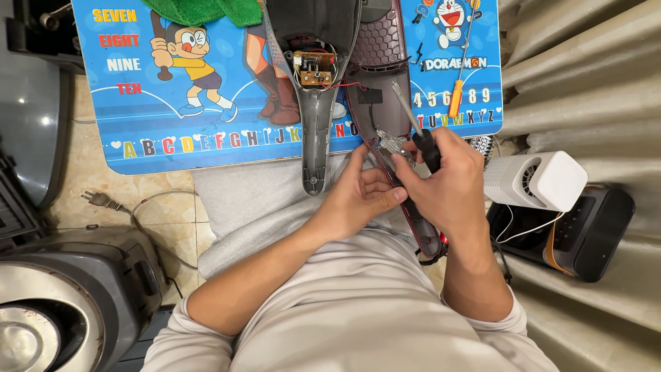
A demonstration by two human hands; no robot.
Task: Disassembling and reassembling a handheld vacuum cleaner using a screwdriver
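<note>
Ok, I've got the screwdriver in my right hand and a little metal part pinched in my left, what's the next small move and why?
Probably tip the screwdriver down so its blade meets the small metal part. The right hand grips its black handle with the shaft pointing up and away, while the left hand steadies the part over the maroon handle shell.

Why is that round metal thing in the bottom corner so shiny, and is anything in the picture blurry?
In the head view, room light bounces off the round metal lid, leaving a bright glare patch; the hands are sharp, with the right hand gripping a black-handled screwdriver and the left hand beside it; straight edges of the blue table bend slightly near the corners.
</note>
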